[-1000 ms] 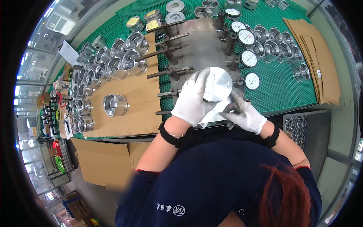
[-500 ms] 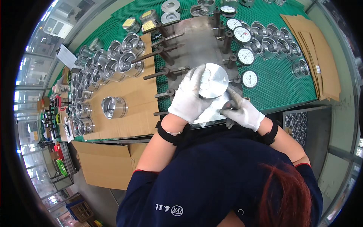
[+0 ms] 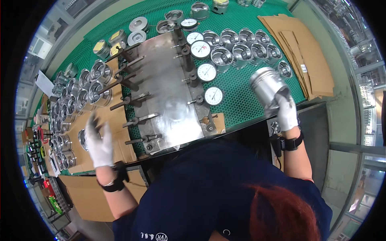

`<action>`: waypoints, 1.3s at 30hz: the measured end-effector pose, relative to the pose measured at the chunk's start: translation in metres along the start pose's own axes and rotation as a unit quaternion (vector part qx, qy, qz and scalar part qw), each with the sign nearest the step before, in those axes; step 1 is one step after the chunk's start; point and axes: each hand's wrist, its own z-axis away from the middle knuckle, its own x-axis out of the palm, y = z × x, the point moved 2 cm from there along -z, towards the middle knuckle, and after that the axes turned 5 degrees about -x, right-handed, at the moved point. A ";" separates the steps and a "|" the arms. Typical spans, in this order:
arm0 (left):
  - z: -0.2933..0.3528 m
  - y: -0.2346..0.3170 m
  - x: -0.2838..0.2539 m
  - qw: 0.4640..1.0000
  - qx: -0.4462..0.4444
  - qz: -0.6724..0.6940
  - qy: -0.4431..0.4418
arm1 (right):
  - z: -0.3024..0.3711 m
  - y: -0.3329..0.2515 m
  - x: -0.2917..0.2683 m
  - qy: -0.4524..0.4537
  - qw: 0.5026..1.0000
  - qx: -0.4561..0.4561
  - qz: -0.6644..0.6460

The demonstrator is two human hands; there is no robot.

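Note:
My right hand [image 3: 286, 112], in a white glove with darkened fingertips, holds a shiny metal piston [image 3: 266, 85] by its lower end. The piston is tilted in the air over the right side of the green mat, its grooved end up and away from me. On the left, my gloved left hand [image 3: 99, 142] is open, thumb and fingers apart. It hovers at a lone piston [image 3: 83, 139] on the cardboard sheet [image 3: 116, 140] and hides most of it. Whether it touches that piston I cannot tell. Between my hands lies a smooth metal plate [image 3: 177, 126].
Rods on posts [image 3: 132, 98] flank the plate's left; several dial gauges [image 3: 213, 96] stand along its right. Piston rows [image 3: 241, 55] occupy the green mat [image 3: 237, 110] at the back right. More pistons [image 3: 83, 99] crowd the left. Stacked flat cardboard [image 3: 311, 76] lies far right.
Both hands have left the plate. My right hand has swung right and now carries a piston; my left hand has let go of one and moved left to the cardboard. The view has shifted right.

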 end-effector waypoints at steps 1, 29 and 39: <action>-0.002 -0.022 -0.020 0.975 0.017 -0.218 0.045 | -0.013 0.016 -0.023 0.059 0.998 0.009 0.003; 0.053 0.062 -0.024 0.911 -0.233 0.323 -0.105 | 0.038 -0.061 0.152 -0.429 0.841 -0.298 0.141; 0.054 0.065 0.060 0.962 0.038 0.051 -0.267 | 0.061 -0.045 0.223 -0.354 0.769 -0.451 0.282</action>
